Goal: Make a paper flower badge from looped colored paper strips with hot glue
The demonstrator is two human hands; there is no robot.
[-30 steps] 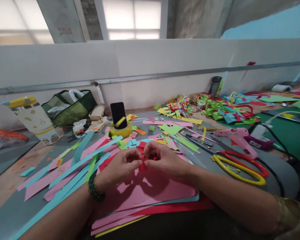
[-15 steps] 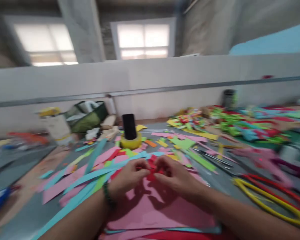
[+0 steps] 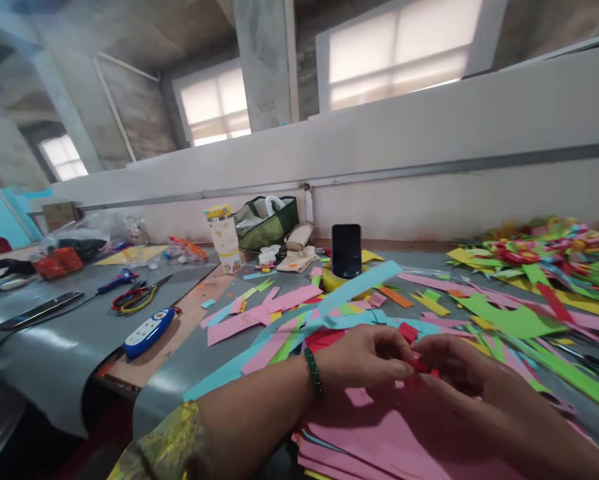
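Observation:
Both of my hands meet over a stack of pink sheets (image 3: 379,440). My left hand (image 3: 366,357), with a dark green bead bracelet at the wrist, pinches a small red piece (image 3: 419,365), its material unclear but much like the red paper nearby. The fingers of my right hand (image 3: 462,373) close on the other side of the same red piece. Most of that piece is hidden behind the fingertips. Blue, pink and green paper strips (image 3: 284,333) lie just beyond and to the left of my hands.
A phone (image 3: 346,250) stands upright in a yellow roll behind the scraps. Left of it are a green bag (image 3: 269,227) and a tumbler (image 3: 224,240). Further left lie scissors (image 3: 139,297) and a blue-and-white power strip (image 3: 149,333). A colourful cut-paper heap (image 3: 534,253) sits at right.
The view has swung left, so my hands and the phone appear further right and the table's left part shows. My fingers stay on the red piece.

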